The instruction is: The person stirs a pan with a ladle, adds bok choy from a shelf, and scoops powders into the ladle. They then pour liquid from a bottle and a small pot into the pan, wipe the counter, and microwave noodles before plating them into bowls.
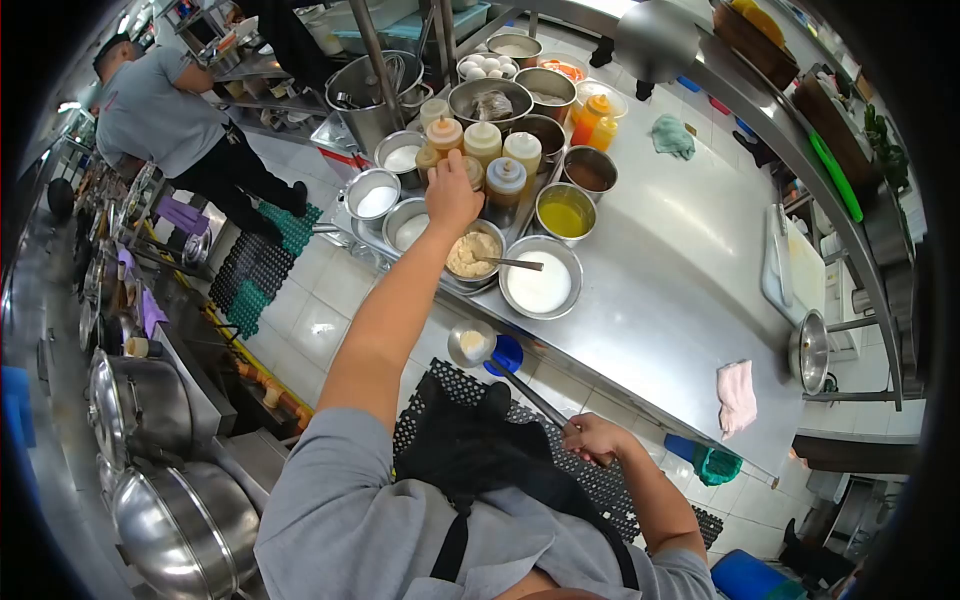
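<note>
My left hand (pixel 455 195) reaches among the bottles on the metal counter. Its fingers are bent down at a brownish-topped container (pixel 427 160), and what they grip is partly hidden. Around it stand squeeze bottles with pale sauce (pixel 522 150) and a dark-filled squeeze bottle (pixel 505 180). Below the wrist, a steel bowl of beige powder (pixel 472 254) has a spoon (pixel 512 263) in it. My right hand (pixel 597 440) is closed round the handle of a long ladle (pixel 470 343), held over the floor beside the counter. A pale yellowish portion lies in the ladle's bowl.
Steel bowls of white liquid (pixel 540 288), green-yellow oil (pixel 565 212) and white grains (pixel 371 195) line the counter (pixel 660 270). A pink cloth (pixel 737 397) lies near its edge. A co-worker (pixel 170 120) stands at the left-hand cooking line. Large steel pots (pixel 185 525) are at lower left.
</note>
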Tool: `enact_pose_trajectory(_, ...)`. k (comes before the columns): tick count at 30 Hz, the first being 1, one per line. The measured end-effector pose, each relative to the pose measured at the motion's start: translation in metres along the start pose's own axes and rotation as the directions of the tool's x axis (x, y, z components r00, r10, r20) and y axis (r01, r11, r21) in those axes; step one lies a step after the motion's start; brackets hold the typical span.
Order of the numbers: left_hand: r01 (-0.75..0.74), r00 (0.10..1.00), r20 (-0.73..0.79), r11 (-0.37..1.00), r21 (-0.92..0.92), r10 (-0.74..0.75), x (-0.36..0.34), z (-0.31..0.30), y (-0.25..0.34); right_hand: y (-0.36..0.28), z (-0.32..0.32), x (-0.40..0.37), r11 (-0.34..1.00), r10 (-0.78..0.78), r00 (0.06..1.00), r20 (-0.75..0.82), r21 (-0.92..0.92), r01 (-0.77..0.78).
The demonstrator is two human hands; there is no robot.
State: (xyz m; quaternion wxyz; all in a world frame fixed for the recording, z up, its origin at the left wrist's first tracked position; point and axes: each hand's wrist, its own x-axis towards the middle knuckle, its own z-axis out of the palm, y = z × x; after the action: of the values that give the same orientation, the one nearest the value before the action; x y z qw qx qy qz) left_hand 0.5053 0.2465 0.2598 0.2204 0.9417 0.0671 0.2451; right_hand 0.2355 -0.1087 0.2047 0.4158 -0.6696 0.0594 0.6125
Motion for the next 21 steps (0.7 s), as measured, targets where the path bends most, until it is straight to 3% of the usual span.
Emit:
enact_pose_trajectory(2, 0.023, 0.999, 0.027, 1.000, -0.020, -0.023, 0.001, -0.008, -0.001, -0.002, 0.001, -0.002, 0.999, -0.039, 0.999, -0.001, 0.027, 0.039)
enact_pose_trajectory(4, -0.024, 0.986, -0.166, 0.994, -0.108, 0.006, -0.002, -0.020, -0.008, -0.014, 0.003, -0.009, 0.998, -0.060, 0.997, -0.039, 0.029, 0.061)
enact_pose_trajectory(5, -0.003, 0.986, -0.168, 0.995, -0.098, -0.014, -0.007, -0.043, -0.005, -0.014, 0.002, -0.008, 0.999, -0.051, 0.998, -0.022, 0.013, 0.052)
enact_pose_trajectory(9, 0.060, 0.958, -0.242, 0.931, -0.359, -0.155, -0.041, -0.211, 0.021, -0.044, 0.002, -0.009, 0.983, -0.115, 0.993, 0.025, -0.139, 0.118)
enact_pose_trajectory(11, -0.287, 0.849, -0.528, 0.840, -0.460, 0.001, -0.076, -0.273, 0.019, -0.064, 0.006, -0.007, 0.968, -0.144, 0.988, 0.053, -0.199, 0.152)
enact_pose_trajectory(13, -0.389, 0.736, -0.668, 0.738, -0.551, -0.111, -0.117, -0.295, 0.012, -0.074, 0.011, 0.001, 0.941, -0.131, 0.981, 0.140, -0.293, 0.168)
enact_pose_trajectory(14, -0.225, 0.866, -0.498, 0.861, -0.456, -0.037, -0.145, -0.303, -0.020, -0.087, 0.015, 0.002, 0.933, -0.142, 0.975, 0.172, -0.307, 0.190)
enact_pose_trajectory(15, -0.185, 0.845, -0.530, 0.887, -0.424, -0.077, -0.176, -0.309, -0.034, -0.101, 0.020, 0.002, 0.923, -0.154, 0.968, 0.200, -0.321, 0.213)
enact_pose_trajectory(16, -0.045, 0.855, -0.456, 0.843, -0.536, -0.245, -0.210, -0.315, -0.042, -0.116, 0.028, -0.001, 0.899, -0.182, 0.943, 0.278, -0.341, 0.274)
enact_pose_trajectory(17, 0.082, 0.835, -0.376, 0.767, -0.637, -0.402, -0.242, -0.323, -0.046, -0.128, 0.037, -0.005, 0.875, -0.152, 0.934, 0.322, -0.396, 0.279)
enact_pose_trajectory(18, 0.102, 0.790, -0.430, 0.785, -0.611, -0.437, -0.278, -0.335, -0.048, -0.142, 0.049, -0.009, 0.856, -0.155, 0.932, 0.329, -0.426, 0.293)
enact_pose_trajectory(20, 0.288, 0.743, -0.371, 0.766, -0.575, -0.558, -0.355, -0.363, -0.038, -0.170, 0.081, -0.024, 0.817, -0.147, 0.912, 0.382, -0.472, 0.330)
enact_pose_trajectory(21, 0.326, 0.675, -0.432, 0.767, -0.553, -0.598, -0.389, -0.378, -0.027, -0.176, 0.095, -0.022, 0.774, -0.100, 0.891, 0.442, -0.528, 0.349)
